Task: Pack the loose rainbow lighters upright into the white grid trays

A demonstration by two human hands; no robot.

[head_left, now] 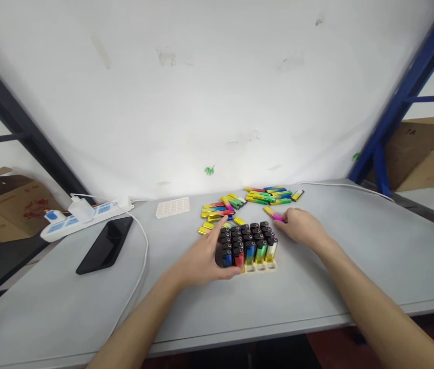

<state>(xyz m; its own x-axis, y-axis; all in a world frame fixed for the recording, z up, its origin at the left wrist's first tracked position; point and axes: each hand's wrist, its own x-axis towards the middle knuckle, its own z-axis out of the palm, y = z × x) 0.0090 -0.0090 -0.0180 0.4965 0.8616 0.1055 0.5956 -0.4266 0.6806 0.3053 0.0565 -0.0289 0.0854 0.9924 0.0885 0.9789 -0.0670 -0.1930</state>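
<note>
A white tray in the middle of the grey table holds several upright colourful lighters with black caps. My left hand rests against the tray's left side, thumb at its front and fingers along the lighters. My right hand lies just right of the tray, its fingers pinching one pink and yellow lighter that lies on the table. Loose lighters lie in two heaps behind the tray, one at the left and one at the right.
An empty white tray lies behind to the left. A black phone and a white power strip with a cable sit at the left. Cardboard boxes stand at both sides. A white wall backs the table.
</note>
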